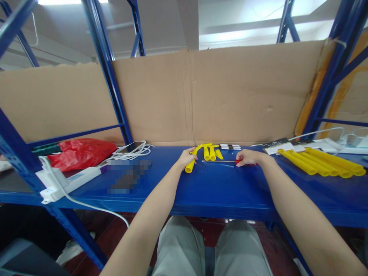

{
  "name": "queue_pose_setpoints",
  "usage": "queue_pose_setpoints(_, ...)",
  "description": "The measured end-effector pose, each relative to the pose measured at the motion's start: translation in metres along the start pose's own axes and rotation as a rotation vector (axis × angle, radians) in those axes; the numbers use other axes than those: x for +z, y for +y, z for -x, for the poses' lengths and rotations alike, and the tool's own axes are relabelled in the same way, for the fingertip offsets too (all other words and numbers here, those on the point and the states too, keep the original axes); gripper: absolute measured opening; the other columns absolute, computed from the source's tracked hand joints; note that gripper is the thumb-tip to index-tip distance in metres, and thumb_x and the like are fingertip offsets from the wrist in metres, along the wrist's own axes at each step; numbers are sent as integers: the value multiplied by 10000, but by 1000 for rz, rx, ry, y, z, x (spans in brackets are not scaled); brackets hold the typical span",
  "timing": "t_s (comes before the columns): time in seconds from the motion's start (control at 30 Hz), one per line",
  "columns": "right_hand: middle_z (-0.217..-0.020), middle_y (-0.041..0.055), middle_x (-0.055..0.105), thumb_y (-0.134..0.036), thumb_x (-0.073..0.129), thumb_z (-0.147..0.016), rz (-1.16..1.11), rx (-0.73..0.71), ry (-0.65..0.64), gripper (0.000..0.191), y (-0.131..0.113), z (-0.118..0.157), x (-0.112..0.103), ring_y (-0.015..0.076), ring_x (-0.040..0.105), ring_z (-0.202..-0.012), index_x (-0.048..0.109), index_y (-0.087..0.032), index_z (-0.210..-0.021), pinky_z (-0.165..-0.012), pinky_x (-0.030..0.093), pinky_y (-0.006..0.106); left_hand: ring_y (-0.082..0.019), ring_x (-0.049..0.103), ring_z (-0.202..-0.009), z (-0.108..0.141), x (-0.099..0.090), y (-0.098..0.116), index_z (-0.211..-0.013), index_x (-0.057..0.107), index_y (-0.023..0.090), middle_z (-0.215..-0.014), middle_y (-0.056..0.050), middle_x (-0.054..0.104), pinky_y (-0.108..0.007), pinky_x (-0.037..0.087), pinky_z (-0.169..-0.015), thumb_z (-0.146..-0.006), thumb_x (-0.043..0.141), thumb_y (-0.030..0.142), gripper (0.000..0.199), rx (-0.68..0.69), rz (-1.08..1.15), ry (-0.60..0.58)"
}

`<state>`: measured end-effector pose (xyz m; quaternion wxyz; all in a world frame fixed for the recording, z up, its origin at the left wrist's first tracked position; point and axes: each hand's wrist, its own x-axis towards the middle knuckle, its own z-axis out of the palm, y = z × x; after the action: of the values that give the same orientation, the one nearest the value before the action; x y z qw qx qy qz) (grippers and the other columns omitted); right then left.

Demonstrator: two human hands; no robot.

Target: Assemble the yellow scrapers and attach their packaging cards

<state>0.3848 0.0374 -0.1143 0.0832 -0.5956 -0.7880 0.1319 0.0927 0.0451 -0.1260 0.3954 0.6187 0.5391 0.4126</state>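
My left hand [186, 158] is closed round a yellow tube [190, 166] with a narrower upper end, low over the blue shelf [212, 188]. Farther right, my right hand [245, 157] grips the red handle of a screwdriver [220, 161], whose thin metal shaft points left along the shelf. Between the hands, two short yellow tubes [206, 153] stand or lie side by side, with a small yellow pointed piece [219, 154] beside them. Behind these are some small white and black sticks [230, 147].
Several long yellow tubes [319, 163] lie at the right. At the left are a red plastic bag [82, 153], a white power strip [83, 180] and coiled white cable [132, 151]. Cardboard [230, 96] closes the back; blue posts [106, 73] rise at the sides.
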Motion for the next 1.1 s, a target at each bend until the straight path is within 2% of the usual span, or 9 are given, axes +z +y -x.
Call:
queue_pose_setpoints(0.3, -817, 64, 708, -458, 696, -621, -54, -63, 34, 318, 9, -11, 5, 225, 641, -790, 690, -188, -788, -719, 491, 307, -114, 589, -534, 2, 4, 3, -1363, 464, 109, -1018, -135, 690, -196, 412, -470, -703, 567, 7, 676, 47, -216, 9)
queue_pose_setpoints(0.5, -884, 86, 710, -374, 690, -656, -89, -38, 113, 333, 2, -12, 5, 216, 648, -829, 691, -164, -916, -772, 492, 304, -119, 587, -521, 0, 5, 0, -1329, 507, 105, -934, -125, 703, -197, 412, -472, -688, 576, 10, 652, 60, -174, 34)
queue_pose_setpoints(0.67, -895, 87, 720, -222, 560, -770, -42, -38, 197, 194, -12, -8, 0, 179, 651, -792, 689, -148, -895, -740, 482, 254, -111, 566, -480, 0, 5, -1, -1324, 513, 111, -840, -98, 707, -197, 409, -470, -674, 566, -3, 662, 28, -87, 47)
queue_pose_setpoints(0.73, -898, 92, 722, -169, 521, -785, 36, 5, 274, 188, -17, -10, -4, 178, 653, -803, 691, -147, -864, -742, 469, 241, -108, 558, -467, 0, 6, 0, -1307, 529, 111, -809, -87, 704, -197, 409, -470, -669, 567, -11, 651, 17, -46, 70)
queue_pose_setpoints(0.87, -944, 108, 720, -122, 487, -788, 143, 192, 399, 231, -21, -18, -9, 207, 656, -887, 698, -154, -876, -753, 458, 249, -112, 560, -459, 1, 8, 2, -1280, 553, 108, -760, -73, 698, -203, 427, -481, -678, 557, -13, 614, 3, 10, 102)
queue_pose_setpoints(1.1, -1082, 180, 671, -163, 472, -812, 181, 441, 434, 315, -27, -39, -11, 283, 614, -1058, 675, -145, -1052, -843, 475, 362, -121, 569, -473, 4, 10, 6, -1256, 569, 91, -769, -88, 688, -224, 450, -499, -710, 561, -7, 555, -1, 0, 93)
